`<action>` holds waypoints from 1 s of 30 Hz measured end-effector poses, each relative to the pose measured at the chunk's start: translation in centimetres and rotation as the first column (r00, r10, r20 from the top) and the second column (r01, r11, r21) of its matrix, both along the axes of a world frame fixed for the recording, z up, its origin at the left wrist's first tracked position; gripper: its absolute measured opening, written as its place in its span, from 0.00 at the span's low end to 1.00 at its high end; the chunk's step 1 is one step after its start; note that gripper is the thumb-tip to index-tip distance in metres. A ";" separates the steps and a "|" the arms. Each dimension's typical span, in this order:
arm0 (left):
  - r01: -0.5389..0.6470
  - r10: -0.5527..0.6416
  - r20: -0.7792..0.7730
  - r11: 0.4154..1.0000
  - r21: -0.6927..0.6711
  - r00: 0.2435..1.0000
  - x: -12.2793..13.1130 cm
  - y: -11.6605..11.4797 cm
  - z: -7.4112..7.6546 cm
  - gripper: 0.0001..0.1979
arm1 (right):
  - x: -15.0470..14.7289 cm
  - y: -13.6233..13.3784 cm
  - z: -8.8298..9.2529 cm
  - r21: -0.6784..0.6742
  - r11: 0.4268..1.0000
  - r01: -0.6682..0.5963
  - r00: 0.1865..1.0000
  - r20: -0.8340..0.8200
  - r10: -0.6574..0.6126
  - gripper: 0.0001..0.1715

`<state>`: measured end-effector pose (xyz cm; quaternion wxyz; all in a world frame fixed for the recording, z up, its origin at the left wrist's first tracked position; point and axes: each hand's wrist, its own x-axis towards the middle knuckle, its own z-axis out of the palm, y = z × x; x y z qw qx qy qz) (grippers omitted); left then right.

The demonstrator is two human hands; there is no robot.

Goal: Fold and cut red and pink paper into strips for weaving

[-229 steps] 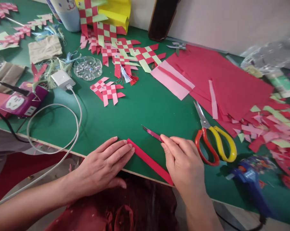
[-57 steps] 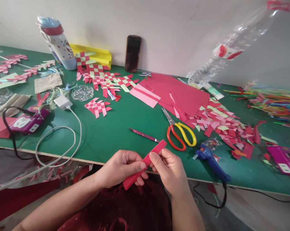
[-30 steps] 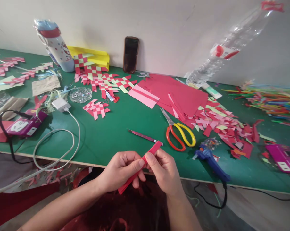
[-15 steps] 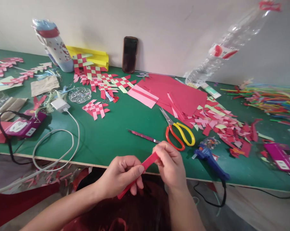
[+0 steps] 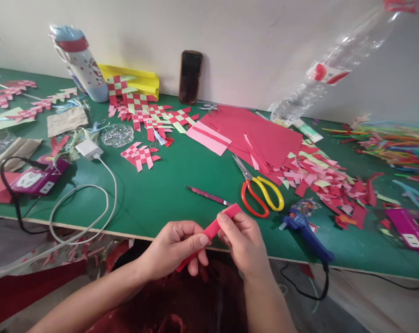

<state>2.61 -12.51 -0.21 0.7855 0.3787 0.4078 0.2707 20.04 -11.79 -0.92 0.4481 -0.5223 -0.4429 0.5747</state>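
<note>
Red paper strip (image 5: 214, 227) is off the counter (image 5: 167, 185), held over its near edge, slanting from near left to far right. Left hand (image 5: 184, 243) pinches it around the middle, thumb on top; right hand (image 5: 244, 236) pinches closer to the far end, same grip. Layer count: can't tell.

Progress, judged from layout: partway. Done: several checkered woven paper pieces (image 5: 141, 156) lie to the far left of the hands, some with tassels near them. Left: the strip is plain, not interlaced with anything. Red sheets (image 5: 261, 134) and a pink sheet (image 5: 209, 138) lie flat at far right, beside a scrap pile (image 5: 320, 173). Craft knife (image 5: 209, 196) and scissors (image 5: 250, 177) are down on the counter, in neither hand.

Writing: nothing legible. Clear bottle (image 5: 329, 74), far right, has a red-and-white label, too blurred to read. Flask (image 5: 87, 69), far left, shows a cartoon print, no readable words. White-and-green tube (image 5: 308, 131) also unreadable. No brand identifiable.
</note>
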 end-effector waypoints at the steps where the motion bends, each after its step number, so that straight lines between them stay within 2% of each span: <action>1: -0.003 0.003 -0.004 1.000 0.003 1.000 -0.1 0.0 0.0 0.22 | 0.2 0.2 -0.1 0.009 0.999 0.042 0.999 -0.022 -0.042 0.22; 5: -0.016 0.016 -0.007 1.000 -0.001 1.000 -0.4 -0.2 -0.2 0.22 | 1.1 0.8 -0.2 0.029 0.986 0.164 0.981 -0.106 -0.160 0.21; 11: -0.043 0.044 0.019 0.998 -0.053 0.999 -0.5 -0.3 -0.5 0.22 | 1.0 0.8 0.1 0.043 0.980 0.195 0.976 -0.103 -0.190 0.21; 19: -0.040 0.047 0.054 0.991 -0.129 0.997 -0.5 0.0 -0.6 0.21 | 1.1 0.6 0.0 0.052 0.984 0.169 0.980 -0.118 -0.162 0.20; 25: 0.043 -0.036 0.068 0.994 -0.096 0.997 -0.3 0.3 0.3 0.23 | 1.1 0.5 0.2 0.045 0.992 0.119 0.984 -0.141 -0.112 0.20; 30: 0.039 -0.031 0.088 0.995 -0.088 0.996 0.0 0.4 0.3 0.21 | 1.3 0.4 0.0 0.059 0.994 0.097 0.988 -0.124 -0.089 0.20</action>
